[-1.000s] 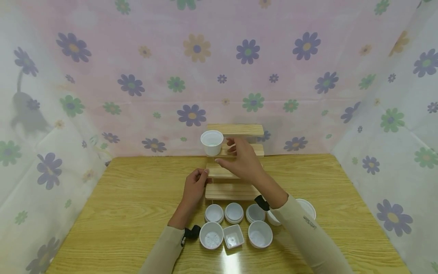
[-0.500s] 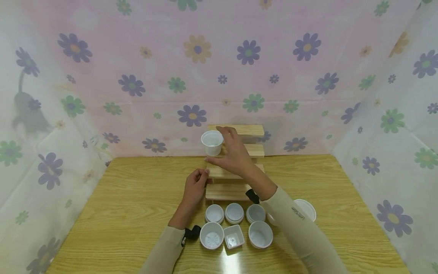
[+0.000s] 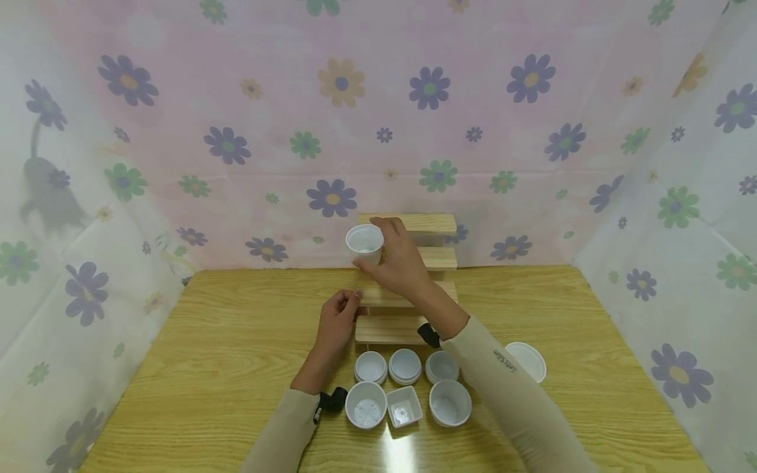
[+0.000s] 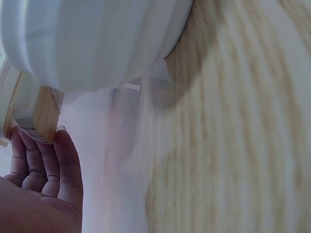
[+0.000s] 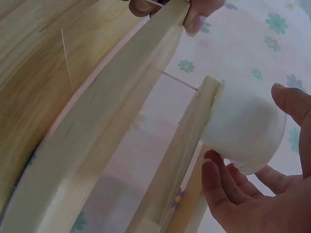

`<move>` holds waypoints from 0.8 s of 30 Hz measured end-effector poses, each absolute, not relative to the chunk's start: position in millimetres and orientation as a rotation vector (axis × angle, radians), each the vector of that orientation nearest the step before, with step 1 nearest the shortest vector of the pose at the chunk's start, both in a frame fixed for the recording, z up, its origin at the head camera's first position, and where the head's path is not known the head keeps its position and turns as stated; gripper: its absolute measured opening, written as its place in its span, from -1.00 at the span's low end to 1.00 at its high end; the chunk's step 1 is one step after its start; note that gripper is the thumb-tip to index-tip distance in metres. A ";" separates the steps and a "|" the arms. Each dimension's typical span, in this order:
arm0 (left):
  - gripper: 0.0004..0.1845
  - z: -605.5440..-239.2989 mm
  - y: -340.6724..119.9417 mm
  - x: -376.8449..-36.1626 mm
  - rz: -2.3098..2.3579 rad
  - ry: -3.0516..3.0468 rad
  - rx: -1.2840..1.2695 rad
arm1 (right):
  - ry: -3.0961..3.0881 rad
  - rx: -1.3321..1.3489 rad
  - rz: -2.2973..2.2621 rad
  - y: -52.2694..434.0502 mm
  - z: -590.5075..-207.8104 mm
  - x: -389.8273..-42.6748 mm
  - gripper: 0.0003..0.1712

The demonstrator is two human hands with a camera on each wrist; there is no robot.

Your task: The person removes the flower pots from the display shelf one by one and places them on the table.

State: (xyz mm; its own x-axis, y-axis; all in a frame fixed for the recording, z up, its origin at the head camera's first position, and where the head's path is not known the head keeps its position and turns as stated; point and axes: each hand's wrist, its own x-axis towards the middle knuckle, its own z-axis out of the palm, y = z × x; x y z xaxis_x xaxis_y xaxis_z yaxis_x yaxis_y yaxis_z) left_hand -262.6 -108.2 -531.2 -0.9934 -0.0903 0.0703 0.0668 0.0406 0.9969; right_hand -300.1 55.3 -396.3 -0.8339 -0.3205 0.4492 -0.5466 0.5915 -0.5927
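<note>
A white cup (image 3: 364,244) stands toward the left end of the third step up of a wooden tiered stand (image 3: 393,330). My right hand (image 3: 402,259) holds this cup from the right, thumb at its front and fingers near the rim. In the right wrist view the cup (image 5: 248,126) is against the board's end, with the fingers of my right hand (image 5: 262,204) around its side. At the second step's left end, my left hand (image 3: 338,320) grips the board. The left wrist view shows the fingers of my left hand (image 4: 46,170) at the board's end (image 4: 46,114).
Several white round cups, such as one at the front left (image 3: 366,406), stand before the stand. A square white cup (image 3: 404,407) sits among them. A white round piece (image 3: 526,361) is right of my right sleeve. Flowered cloth (image 3: 260,203) hangs behind the wooden table (image 3: 236,341).
My right hand has moved left to the white cup and closed its fingers on it. The cup has shifted slightly left. My left hand has stayed at the board.
</note>
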 end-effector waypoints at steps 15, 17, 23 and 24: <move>-0.68 -531.7 -108.8 -261.6 -2.071 -2.201 0.000 | -2.473 0.695 1.099 56.1 -400.2 -297.4 -0.19; -0.69 -531.6 -109.0 -261.6 -2.075 -2.197 0.002 | -2.481 0.690 1.109 56.4 -399.4 -295.7 -0.19; -0.71 -530.4 -108.8 -260.4 -2.080 -2.197 0.005 | -2.516 0.682 1.102 59.3 -396.7 -288.8 -0.17; -0.71 -530.4 -108.6 -260.3 -2.079 -2.198 0.004 | -2.517 0.681 1.097 60.0 -396.5 -287.5 -0.16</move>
